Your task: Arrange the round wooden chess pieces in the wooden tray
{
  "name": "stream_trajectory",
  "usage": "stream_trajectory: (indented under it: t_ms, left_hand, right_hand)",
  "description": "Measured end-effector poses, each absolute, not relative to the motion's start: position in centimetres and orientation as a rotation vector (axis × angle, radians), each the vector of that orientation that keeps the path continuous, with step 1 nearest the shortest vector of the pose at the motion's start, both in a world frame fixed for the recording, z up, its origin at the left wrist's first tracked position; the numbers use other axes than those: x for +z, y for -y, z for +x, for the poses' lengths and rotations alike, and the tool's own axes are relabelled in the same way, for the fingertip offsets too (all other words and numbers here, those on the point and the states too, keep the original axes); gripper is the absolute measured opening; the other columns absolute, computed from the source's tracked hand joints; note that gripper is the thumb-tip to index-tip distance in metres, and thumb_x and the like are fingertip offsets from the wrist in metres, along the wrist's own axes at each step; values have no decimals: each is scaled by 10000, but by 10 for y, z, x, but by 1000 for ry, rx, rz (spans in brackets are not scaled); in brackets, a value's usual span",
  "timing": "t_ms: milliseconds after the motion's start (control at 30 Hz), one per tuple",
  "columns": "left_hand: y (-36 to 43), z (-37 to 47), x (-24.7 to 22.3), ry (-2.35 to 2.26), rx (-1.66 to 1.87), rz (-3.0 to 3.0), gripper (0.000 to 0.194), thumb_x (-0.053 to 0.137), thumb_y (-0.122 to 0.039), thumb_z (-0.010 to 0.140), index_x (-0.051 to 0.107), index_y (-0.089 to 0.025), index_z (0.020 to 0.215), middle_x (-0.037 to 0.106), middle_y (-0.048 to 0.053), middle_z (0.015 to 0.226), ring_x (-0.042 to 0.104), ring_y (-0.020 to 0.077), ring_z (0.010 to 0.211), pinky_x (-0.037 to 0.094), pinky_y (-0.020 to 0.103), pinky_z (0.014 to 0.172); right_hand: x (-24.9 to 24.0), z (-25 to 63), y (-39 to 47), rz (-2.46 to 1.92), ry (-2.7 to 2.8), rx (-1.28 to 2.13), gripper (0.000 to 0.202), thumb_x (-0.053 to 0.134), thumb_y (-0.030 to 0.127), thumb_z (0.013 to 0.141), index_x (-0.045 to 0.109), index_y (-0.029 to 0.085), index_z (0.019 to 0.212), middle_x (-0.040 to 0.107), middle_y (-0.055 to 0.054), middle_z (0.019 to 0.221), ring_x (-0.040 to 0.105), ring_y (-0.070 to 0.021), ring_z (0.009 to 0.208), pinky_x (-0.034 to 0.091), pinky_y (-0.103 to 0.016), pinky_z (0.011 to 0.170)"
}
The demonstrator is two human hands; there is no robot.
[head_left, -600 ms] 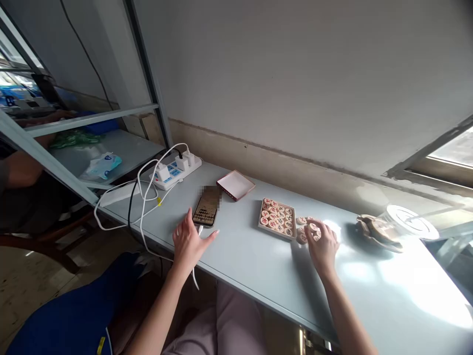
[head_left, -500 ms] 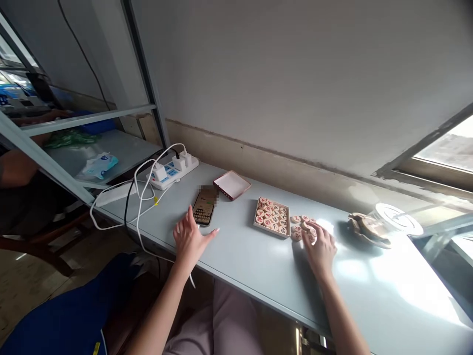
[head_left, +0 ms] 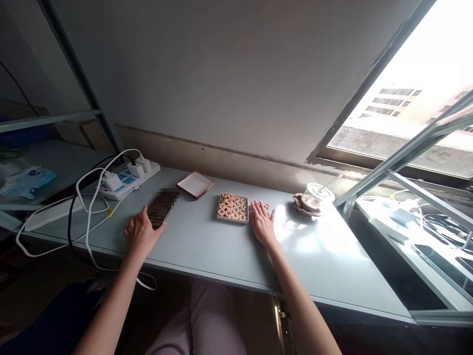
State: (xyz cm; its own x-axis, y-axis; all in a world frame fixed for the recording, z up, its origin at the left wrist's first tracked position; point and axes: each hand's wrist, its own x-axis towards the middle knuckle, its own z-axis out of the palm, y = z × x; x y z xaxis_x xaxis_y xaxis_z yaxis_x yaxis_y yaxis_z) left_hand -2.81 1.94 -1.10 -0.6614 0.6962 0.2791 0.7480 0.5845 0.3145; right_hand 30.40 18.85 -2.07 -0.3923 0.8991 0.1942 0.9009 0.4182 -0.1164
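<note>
A small tray (head_left: 219,215) filled with round wooden chess pieces lies on the grey table (head_left: 207,246). A few loose pieces (head_left: 265,205) lie just right of it. My right hand (head_left: 263,225) rests flat with fingers spread on the table over those loose pieces, holding nothing. A phone (head_left: 159,209) with a lit screen lies left of the tray. My left hand (head_left: 140,231) rests on the table against the phone's near end, fingers loosely apart, gripping nothing.
A pink box lid (head_left: 195,185) lies behind the phone. A power strip (head_left: 127,178) with white chargers and trailing cables (head_left: 86,207) sits at far left. A brown dish and a clear lid (head_left: 312,198) stand right of the pieces. An open window frame (head_left: 402,153) juts in at right.
The view has pulled back and swung right, showing the window. My right hand has flattened beside the tray. My left hand has slid closer to the phone.
</note>
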Motion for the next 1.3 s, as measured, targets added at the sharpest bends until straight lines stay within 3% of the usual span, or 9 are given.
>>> stream_trajectory:
  t_ms: [100,167,267,367,567,700,867,1100,1300]
  left_hand:
    - [-25,-21,-9,2521,-721,-1267,725,549,-419,795,312,-89,1396,364,251,1402,358,418,1268,244,626,1034]
    - [-39,-5,-7,2377,-879,-1361,650,536,-414,812,363,-125,1368,320,218,1438,360,392,1279,247,600,1055]
    - [-81,26,-8,2171,-1178,-1719,453,467,-356,866,455,-184,1285,418,148,1363,438,276,1242,358,452,1050]
    - [-134,52,-14,2124,-1411,-1981,336,440,-310,879,534,-187,1177,534,118,1192,499,221,1182,404,389,1033]
    - [-200,71,-26,2355,-1474,-2011,379,477,-354,868,575,-161,1178,562,124,1229,455,242,1244,361,402,1072]
    - [-202,75,-31,2414,-1420,-2113,447,513,-418,850,548,-187,1231,556,103,1272,475,235,1213,345,402,1070]
    - [-196,78,-26,2469,-1427,-2172,395,503,-418,863,556,-242,1213,562,54,1283,465,223,1217,317,395,1081]
    - [-191,77,-15,2563,-1416,-2191,432,504,-439,860,523,-265,1255,559,41,1301,430,248,1247,298,429,1083]
    - [-192,77,-17,2539,-1422,-2224,396,503,-422,857,553,-265,1217,575,25,1291,440,254,1221,288,463,1083]
  right_hand:
    - [-19,309,-196,-1584,2431,-20,550,161,124,920,306,180,1447,282,-63,1515,161,-213,1430,0,-608,1120]
    - [-14,307,-199,-1609,2361,10,523,159,148,937,364,191,1416,314,-63,1503,190,-230,1419,49,-619,1108]
    - [1,289,-199,-1512,2321,0,449,215,246,969,458,260,1346,399,-41,1459,299,-235,1358,173,-559,1090]
    - [17,261,-202,-1288,2492,-102,385,334,240,951,517,303,1284,506,-45,1361,434,-219,1211,261,-453,1029]
    - [23,235,-223,-1170,2630,-170,383,405,109,894,596,279,1179,609,-78,1181,498,-223,1024,307,-381,878]
    - [19,240,-236,-1167,2619,-150,287,452,201,913,600,262,1152,621,-75,1150,505,-223,1014,303,-371,864]
    - [15,239,-247,-1170,2601,-51,212,480,292,918,611,252,1080,643,-68,1091,518,-220,1018,306,-362,854]
    - [24,251,-256,-1216,2507,110,244,478,406,902,618,250,1027,657,-68,1039,537,-236,1024,328,-375,848]
    - [24,314,-214,-1290,2427,309,276,522,501,847,641,264,926,680,-32,932,603,-216,862,341,-400,841]
